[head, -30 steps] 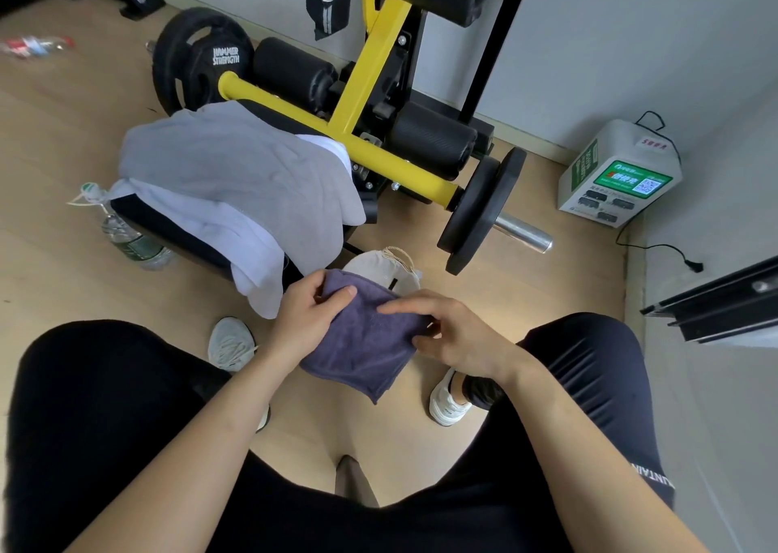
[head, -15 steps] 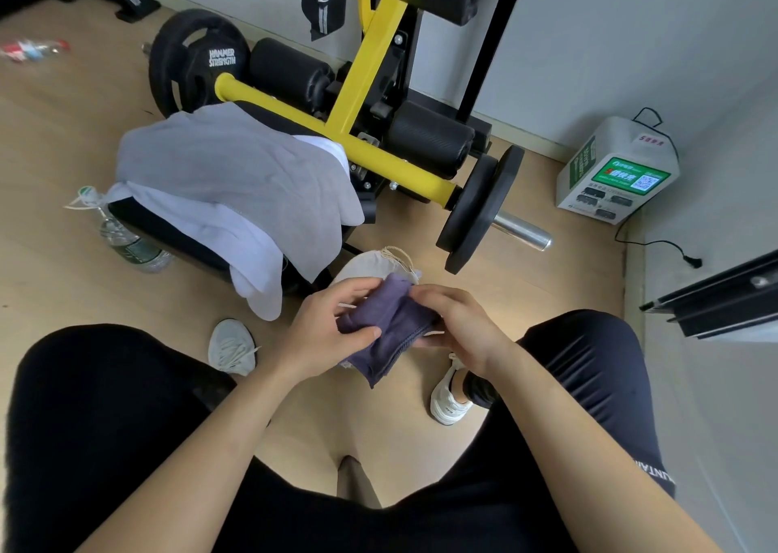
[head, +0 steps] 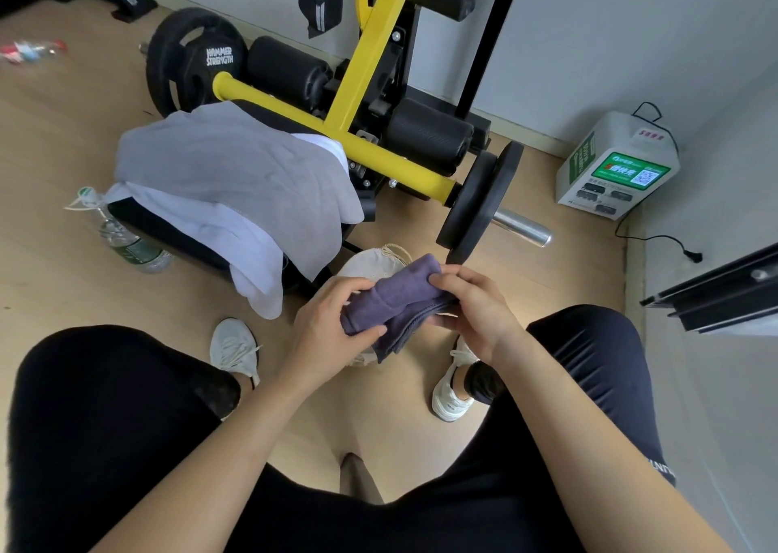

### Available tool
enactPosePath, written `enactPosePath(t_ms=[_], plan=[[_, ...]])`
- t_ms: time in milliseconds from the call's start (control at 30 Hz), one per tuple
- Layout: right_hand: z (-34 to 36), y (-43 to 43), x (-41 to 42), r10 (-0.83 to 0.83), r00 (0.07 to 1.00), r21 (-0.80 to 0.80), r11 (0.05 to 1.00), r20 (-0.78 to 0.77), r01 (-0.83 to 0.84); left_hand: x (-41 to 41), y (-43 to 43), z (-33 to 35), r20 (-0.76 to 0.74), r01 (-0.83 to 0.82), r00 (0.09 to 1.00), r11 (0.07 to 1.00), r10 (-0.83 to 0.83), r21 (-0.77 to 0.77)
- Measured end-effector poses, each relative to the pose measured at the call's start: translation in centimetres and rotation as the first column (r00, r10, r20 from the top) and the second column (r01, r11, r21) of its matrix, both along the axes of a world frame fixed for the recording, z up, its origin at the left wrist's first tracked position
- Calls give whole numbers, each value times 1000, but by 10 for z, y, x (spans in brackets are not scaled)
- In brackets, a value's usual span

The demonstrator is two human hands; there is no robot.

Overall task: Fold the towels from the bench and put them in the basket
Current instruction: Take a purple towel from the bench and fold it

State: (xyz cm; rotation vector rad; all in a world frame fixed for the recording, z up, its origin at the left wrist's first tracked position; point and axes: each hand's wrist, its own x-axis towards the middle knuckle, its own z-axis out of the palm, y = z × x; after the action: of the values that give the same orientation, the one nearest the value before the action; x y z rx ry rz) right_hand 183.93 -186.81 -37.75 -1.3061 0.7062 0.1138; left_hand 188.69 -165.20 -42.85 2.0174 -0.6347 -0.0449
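Seated person, black shorts, left shoe and right shoe on the wood floor. Left hand and right hand hold the purple towel between the knees, mid-air. It is folded into a narrow bundle. Left fingers are curled over its near-left end with the thumb underneath; right fingers are clamped over the right end. The cream fabric basket sits on the floor directly under and behind the towel, mostly hidden by the hands. Beyond it is the black worktop, with a grey towel draped on top over a white towel, both unfolded and hanging off the near edge. A water bottle lies on the floor left of the worktop. A weight plate sits on the yellow bar further right, and a white box stands by the wall.
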Motion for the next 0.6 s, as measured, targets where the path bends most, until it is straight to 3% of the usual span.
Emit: enactPosePath(t_ms=[133,233,300,433,600], plan=[[-2,-4,-1,-53,998,-1,999,39,53,0,1,-2,166,-89,982,995,95,-41],[-4,-3,0,-77,996,-13,997,47,78,-2,3,-5,310,-52,950,999,49,2],[-5,-3,1,-82,995,-14,996,52,83,-2,4,-4,316,11,948,1000,-19,26],[-3,-9,-1,-31,996,-35,999,85,34,-4,6,2,122,123,986,991,-116,-51],[-2,-8,-3,193,973,-53,981,128,-187,3,2,12,-297,-3,954,993,-31,-115]])
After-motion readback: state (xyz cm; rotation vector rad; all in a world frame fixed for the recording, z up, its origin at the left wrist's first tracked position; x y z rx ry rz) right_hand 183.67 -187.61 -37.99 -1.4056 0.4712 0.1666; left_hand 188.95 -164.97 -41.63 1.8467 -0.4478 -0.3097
